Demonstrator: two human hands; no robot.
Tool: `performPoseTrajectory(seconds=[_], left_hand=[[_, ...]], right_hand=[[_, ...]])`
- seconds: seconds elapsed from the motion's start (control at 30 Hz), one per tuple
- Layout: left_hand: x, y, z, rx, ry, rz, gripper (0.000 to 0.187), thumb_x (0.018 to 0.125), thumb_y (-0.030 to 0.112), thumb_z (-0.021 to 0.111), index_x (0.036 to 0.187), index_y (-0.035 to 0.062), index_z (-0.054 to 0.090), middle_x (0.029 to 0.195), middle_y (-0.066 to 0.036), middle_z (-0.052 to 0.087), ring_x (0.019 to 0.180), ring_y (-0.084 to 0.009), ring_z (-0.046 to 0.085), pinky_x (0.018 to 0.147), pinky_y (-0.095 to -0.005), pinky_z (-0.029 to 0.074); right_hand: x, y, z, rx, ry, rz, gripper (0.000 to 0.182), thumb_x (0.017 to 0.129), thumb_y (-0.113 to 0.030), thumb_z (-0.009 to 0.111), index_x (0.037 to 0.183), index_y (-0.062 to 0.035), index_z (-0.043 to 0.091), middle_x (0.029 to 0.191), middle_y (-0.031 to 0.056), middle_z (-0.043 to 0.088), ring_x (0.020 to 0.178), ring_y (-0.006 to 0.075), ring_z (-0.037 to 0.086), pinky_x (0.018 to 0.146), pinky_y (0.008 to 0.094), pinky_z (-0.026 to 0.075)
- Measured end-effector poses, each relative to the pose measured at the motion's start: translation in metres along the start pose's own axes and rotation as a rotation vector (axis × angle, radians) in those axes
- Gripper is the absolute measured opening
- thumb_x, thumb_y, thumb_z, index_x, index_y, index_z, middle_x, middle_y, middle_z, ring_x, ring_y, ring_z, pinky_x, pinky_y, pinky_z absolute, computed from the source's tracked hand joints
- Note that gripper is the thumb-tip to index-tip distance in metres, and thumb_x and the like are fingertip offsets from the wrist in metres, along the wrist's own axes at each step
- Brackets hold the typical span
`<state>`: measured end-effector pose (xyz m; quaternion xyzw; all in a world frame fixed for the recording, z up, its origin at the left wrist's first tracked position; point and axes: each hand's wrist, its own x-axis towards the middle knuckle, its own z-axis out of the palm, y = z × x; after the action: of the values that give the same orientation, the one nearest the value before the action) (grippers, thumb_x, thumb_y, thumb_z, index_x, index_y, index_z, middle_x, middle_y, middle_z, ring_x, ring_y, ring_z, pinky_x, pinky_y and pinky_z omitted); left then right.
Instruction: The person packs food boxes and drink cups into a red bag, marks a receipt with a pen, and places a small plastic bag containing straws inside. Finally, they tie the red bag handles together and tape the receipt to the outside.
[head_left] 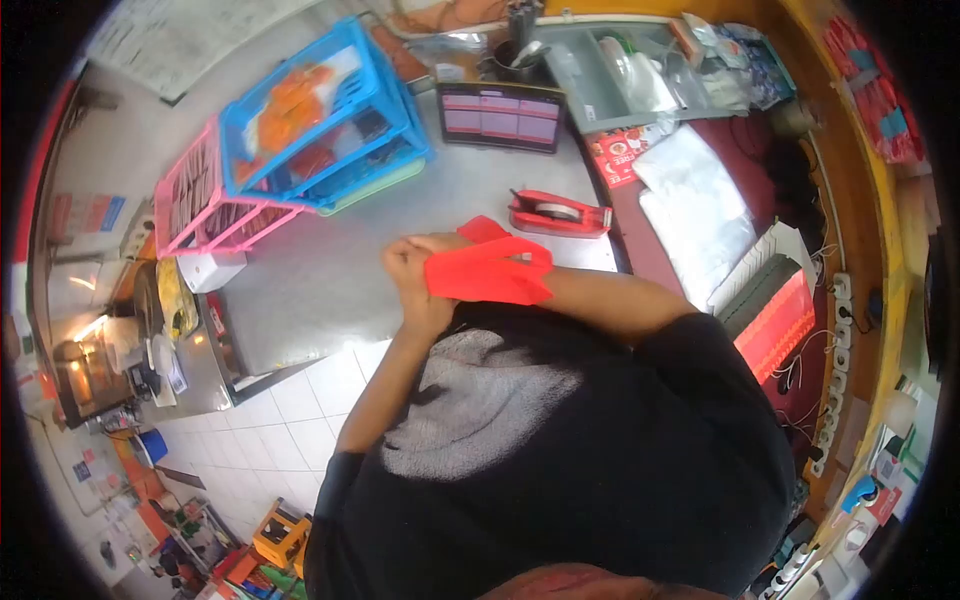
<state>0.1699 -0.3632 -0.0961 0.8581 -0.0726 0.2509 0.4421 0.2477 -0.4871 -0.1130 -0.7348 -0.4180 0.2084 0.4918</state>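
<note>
A bright red cloth bag (480, 272), folded small with a handle loop, is held at the front of my body over the table's edge. Its left end is gripped by my left hand (425, 300), fingers closed. My right hand (430, 243) meets it from the other side, fingers bent in against the left hand. The bag covers my right wrist and part of that hand. A red tape dispenser (560, 214) stands just beyond my right forearm.
Stacked blue baskets (330, 110) and a pink basket (225, 200) stand at the back left. A tablet (502, 116) leans behind. Right of it are a grey tray (590, 80), clear plastic bags (695, 200) and a pile of red bags (770, 320).
</note>
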Motion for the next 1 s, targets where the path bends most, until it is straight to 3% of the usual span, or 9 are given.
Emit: performPoseTrajectory(seconds=[0.2, 0.27, 0.43, 0.53, 0.63, 0.7, 0.8, 0.9, 1.0], left_hand=[[0.006, 0.001, 0.003, -0.054, 0.009, -0.040, 0.023, 0.094, 0.023, 0.054, 0.095, 0.0002, 0.055, 0.101, -0.015, 0.047, 0.096, -0.0279, 0.045, 0.086, -0.0391, 0.038], [0.001, -0.004, 0.007, -0.014, 0.051, -0.054, 0.023, 0.093, 0.024, 0.055, 0.094, 0.0013, 0.055, 0.102, -0.015, 0.048, 0.094, -0.0279, 0.045, 0.084, -0.0389, 0.038], [0.013, 0.007, 0.019, 0.020, -0.018, -0.054, 0.024, 0.092, 0.028, 0.057, 0.091, 0.0043, 0.054, 0.106, -0.013, 0.051, 0.096, -0.0288, 0.047, 0.081, -0.0387, 0.038], [0.028, 0.019, 0.009, 0.484, -0.233, 0.044, 0.040, 0.093, 0.042, 0.057, 0.097, 0.0023, 0.057, 0.103, -0.015, 0.051, 0.099, -0.0265, 0.048, 0.084, -0.0393, 0.039], [0.023, 0.012, 0.003, 0.424, -0.293, -0.042, 0.045, 0.091, 0.046, 0.061, 0.105, 0.0029, 0.059, 0.111, -0.018, 0.053, 0.108, -0.0337, 0.048, 0.092, -0.0430, 0.040], [0.018, 0.015, 0.001, 0.233, -0.120, -0.111, 0.046, 0.089, 0.044, 0.065, 0.108, 0.0032, 0.060, 0.116, -0.019, 0.054, 0.113, -0.0386, 0.049, 0.096, -0.0460, 0.040], [0.020, 0.040, -0.010, 0.237, -0.204, -0.340, 0.053, 0.085, 0.041, 0.071, 0.118, 0.0023, 0.057, 0.120, -0.021, 0.056, 0.116, -0.0410, 0.053, 0.103, -0.0476, 0.039], [0.017, 0.032, 0.011, 0.159, -0.103, -0.469, 0.047, 0.082, 0.028, 0.077, 0.114, 0.0005, 0.058, 0.099, -0.013, 0.065, 0.096, -0.0268, 0.064, 0.094, -0.0396, 0.047], [0.024, 0.035, 0.023, 0.106, -0.017, -0.540, 0.038, 0.083, 0.019, 0.077, 0.110, 0.0002, 0.061, 0.095, -0.011, 0.069, 0.090, -0.0212, 0.068, 0.087, -0.0357, 0.052]], right_hand=[[-0.015, -0.035, -0.049, -0.192, 0.029, -0.176, 0.051, 0.072, -0.034, 0.077, 0.113, -0.0129, 0.058, 0.107, 0.0042, 0.065, 0.106, 0.0303, 0.059, 0.081, 0.0441, 0.047], [-0.018, -0.003, -0.036, -0.195, 0.067, -0.281, 0.049, 0.072, -0.035, 0.075, 0.113, -0.0112, 0.061, 0.113, 0.0061, 0.063, 0.106, 0.0283, 0.059, 0.086, 0.0426, 0.044], [-0.001, 0.003, -0.023, -0.323, -0.062, -0.107, 0.041, 0.071, -0.034, 0.076, 0.105, -0.0128, 0.066, 0.112, 0.0055, 0.064, 0.109, 0.0259, 0.057, 0.092, 0.0464, 0.040], [0.011, 0.018, -0.017, -0.449, -0.118, -0.218, 0.032, 0.072, -0.034, 0.076, 0.098, -0.0169, 0.067, 0.110, 0.0043, 0.065, 0.111, 0.0272, 0.058, 0.091, 0.0507, 0.040], [0.007, 0.026, -0.022, -0.414, -0.078, -0.328, 0.031, 0.074, -0.033, 0.073, 0.101, -0.0190, 0.066, 0.105, 0.0036, 0.063, 0.103, 0.0269, 0.058, 0.089, 0.0479, 0.039], [0.002, 0.038, -0.011, -0.300, 0.095, -0.442, 0.029, 0.076, -0.033, 0.072, 0.101, -0.0206, 0.065, 0.102, 0.0026, 0.061, 0.098, 0.0246, 0.056, 0.089, 0.0442, 0.039], [0.009, 0.033, 0.000, -0.183, 0.110, -0.399, 0.033, 0.076, -0.038, 0.072, 0.101, -0.0187, 0.065, 0.105, 0.0029, 0.060, 0.102, 0.0237, 0.055, 0.090, 0.0434, 0.038], [0.003, 0.020, -0.010, -0.231, 0.112, -0.371, 0.022, 0.080, -0.034, 0.068, 0.096, -0.0201, 0.061, 0.101, 0.0017, 0.056, 0.098, 0.0229, 0.054, 0.087, 0.0406, 0.038], [0.017, 0.073, 0.064, -0.026, 0.073, -0.105, 0.014, 0.083, -0.024, 0.063, 0.093, -0.0168, 0.055, 0.100, 0.0025, 0.052, 0.097, 0.0221, 0.052, 0.084, 0.0401, 0.039]])
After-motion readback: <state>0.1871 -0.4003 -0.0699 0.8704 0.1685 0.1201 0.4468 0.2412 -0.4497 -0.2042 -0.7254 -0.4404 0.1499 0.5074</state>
